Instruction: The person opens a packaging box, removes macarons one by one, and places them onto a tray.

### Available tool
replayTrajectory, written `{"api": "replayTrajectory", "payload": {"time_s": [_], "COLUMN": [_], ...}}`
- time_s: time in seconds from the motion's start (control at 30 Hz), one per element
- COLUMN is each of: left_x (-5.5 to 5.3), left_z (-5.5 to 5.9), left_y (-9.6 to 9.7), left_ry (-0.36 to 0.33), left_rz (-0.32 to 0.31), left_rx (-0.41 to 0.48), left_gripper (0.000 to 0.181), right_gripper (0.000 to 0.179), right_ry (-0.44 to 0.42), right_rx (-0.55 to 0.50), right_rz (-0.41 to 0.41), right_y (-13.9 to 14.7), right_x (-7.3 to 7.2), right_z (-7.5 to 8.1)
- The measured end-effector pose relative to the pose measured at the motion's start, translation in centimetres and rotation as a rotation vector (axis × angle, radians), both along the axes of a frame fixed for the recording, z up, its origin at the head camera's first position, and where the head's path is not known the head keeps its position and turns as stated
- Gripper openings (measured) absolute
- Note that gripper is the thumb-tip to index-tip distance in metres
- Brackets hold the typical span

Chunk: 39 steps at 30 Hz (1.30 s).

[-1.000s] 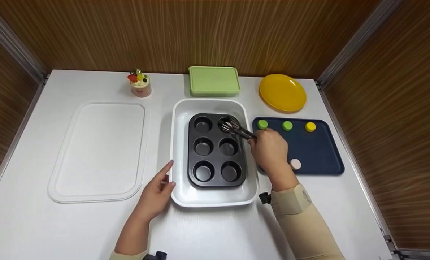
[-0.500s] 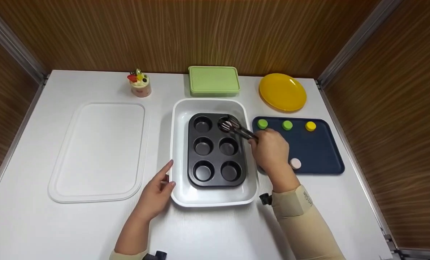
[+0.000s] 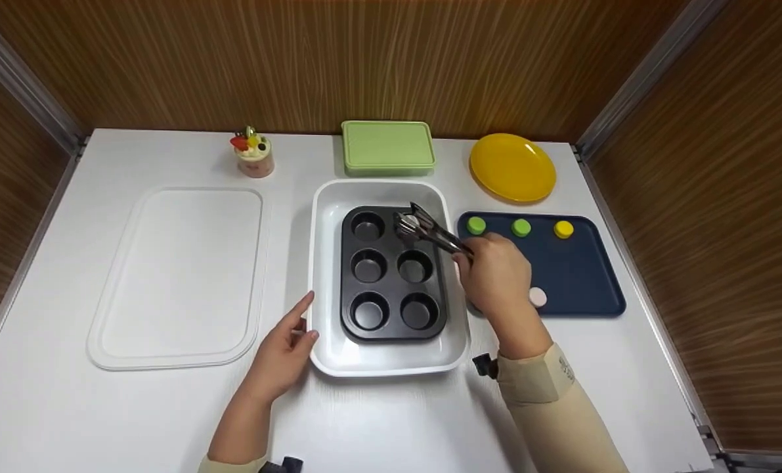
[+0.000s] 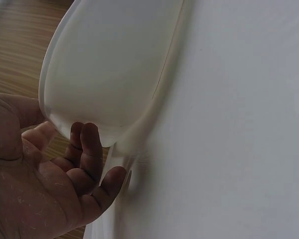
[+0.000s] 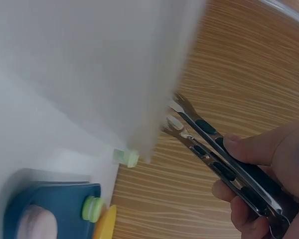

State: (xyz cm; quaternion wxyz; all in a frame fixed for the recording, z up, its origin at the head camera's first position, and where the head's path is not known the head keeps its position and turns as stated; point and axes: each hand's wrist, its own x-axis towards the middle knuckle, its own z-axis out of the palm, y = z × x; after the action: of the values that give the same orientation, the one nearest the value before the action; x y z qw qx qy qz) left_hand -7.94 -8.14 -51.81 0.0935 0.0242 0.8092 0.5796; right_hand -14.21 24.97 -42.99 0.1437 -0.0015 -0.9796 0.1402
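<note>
My right hand (image 3: 496, 272) grips metal tongs (image 3: 440, 236) over the far right cup of a dark muffin tin (image 3: 394, 282). The two ends of the tongs stand apart, with something pale showing through the nearer one. In the right wrist view, thumb and fingers wrap the handles of the tongs (image 5: 229, 169). The tin lies inside a white basin (image 3: 328, 358). My left hand (image 3: 282, 358) rests with thumb and forefinger at the basin's left rim; the left wrist view shows its bent fingers (image 4: 89, 154) beside the basin's wall (image 4: 104, 64).
Right of the basin, a navy tray (image 3: 574, 276) holds two green macarons (image 3: 521, 228), a yellow macaron (image 3: 563, 229) and a pink macaron (image 3: 537, 297). Behind stand a yellow plate (image 3: 512, 167), a green lidded box (image 3: 389, 146) and a dessert cup (image 3: 255, 157). A white lid (image 3: 180, 279) lies left.
The ends of the tongs have spread apart and risen slightly over the far right cup. My right hand has shifted a little to the right. The left hand stays put.
</note>
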Motion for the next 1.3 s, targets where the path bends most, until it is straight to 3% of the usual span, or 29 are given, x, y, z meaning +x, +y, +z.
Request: {"api": "replayTrajectory", "payload": {"time_s": [0.43, 0.8, 1.3], "left_x": [-0.2, -0.1, -0.1], "left_z": [-0.3, -0.1, -0.3], "left_y": [0.0, -0.1, -0.2], "left_ry": [0.024, -0.005, 0.003], "left_rz": [-0.014, -0.017, -0.016], "left_rx": [0.008, 0.008, 0.012], "left_gripper": [0.060, 0.060, 0.060], "right_gripper": [0.013, 0.017, 0.020], "right_ry": [0.073, 0.160, 0.171], "right_rx": [0.001, -0.012, -0.034], "right_rz": [0.006, 0.004, -0.058], "right_y": [0.1, 1.2, 3.4], "right_x": [1.7, 3.3, 5.1], "right_z": [1.7, 2.1, 3.0]}}
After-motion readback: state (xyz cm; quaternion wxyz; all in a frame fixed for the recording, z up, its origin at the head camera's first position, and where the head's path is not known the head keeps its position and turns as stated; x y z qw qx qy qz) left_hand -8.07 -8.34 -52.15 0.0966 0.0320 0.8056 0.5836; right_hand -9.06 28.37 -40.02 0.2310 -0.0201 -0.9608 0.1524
